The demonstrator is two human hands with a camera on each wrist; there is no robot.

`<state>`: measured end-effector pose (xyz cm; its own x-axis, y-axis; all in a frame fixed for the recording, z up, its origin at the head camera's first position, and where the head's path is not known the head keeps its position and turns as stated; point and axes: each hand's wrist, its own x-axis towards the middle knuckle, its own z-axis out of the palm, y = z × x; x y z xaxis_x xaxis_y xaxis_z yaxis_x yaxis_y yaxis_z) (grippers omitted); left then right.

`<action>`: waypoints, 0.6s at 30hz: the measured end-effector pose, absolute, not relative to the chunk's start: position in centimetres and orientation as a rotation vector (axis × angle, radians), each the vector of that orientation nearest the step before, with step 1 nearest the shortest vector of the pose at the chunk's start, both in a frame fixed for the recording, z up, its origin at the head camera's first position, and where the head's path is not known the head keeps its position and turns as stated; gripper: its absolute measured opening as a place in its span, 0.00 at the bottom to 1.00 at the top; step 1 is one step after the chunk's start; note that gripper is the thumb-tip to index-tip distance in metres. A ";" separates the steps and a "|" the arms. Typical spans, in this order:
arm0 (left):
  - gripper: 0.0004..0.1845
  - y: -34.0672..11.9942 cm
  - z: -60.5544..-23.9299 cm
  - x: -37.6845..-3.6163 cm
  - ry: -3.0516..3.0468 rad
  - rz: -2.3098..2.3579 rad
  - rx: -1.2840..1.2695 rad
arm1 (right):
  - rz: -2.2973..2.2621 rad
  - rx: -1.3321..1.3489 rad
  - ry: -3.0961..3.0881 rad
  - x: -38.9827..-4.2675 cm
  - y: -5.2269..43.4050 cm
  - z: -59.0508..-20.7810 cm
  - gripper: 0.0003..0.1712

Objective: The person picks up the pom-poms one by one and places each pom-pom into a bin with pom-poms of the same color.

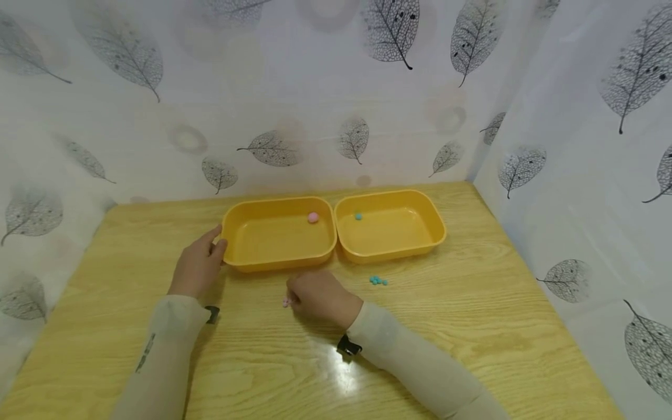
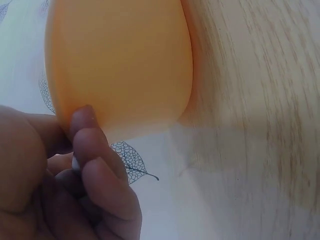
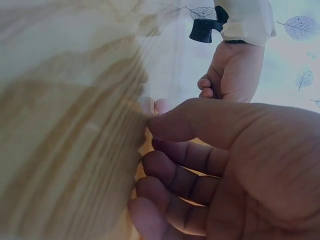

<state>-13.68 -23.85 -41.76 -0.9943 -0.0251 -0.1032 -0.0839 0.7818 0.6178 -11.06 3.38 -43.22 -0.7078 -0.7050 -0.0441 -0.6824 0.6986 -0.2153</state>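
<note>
In the head view, the right hand (image 1: 321, 297) bends down to the table (image 1: 252, 361), its fingertips beside tiny pink beads (image 1: 286, 302) just in front of the left yellow tray (image 1: 273, 240). They look light, hard and apt to roll, so a fingertip pinch around the middle would suit. The left wrist view shows the left hand (image 2: 85, 175) pinching the tray's edge. In the right wrist view, thumb and forefinger stand close together; whether a bead sits between them I cannot tell.

The left wrist view's top edge cuts off the yellow tray (image 2: 122, 65).
</note>
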 end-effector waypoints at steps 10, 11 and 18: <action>0.31 -23.7 -41.7 -14.0 2.885 0.993 -0.095 | -0.392 -1.062 2.706 -11.4 3.7 -43.3 0.10; 0.31 -23.7 -41.7 -14.0 2.887 0.990 -0.095 | -0.399 -1.068 2.707 -11.5 3.8 -43.3 0.10; 0.31 -23.8 -41.9 -13.9 2.883 0.985 -0.099 | -0.465 -1.101 2.668 -11.5 3.8 -43.1 0.11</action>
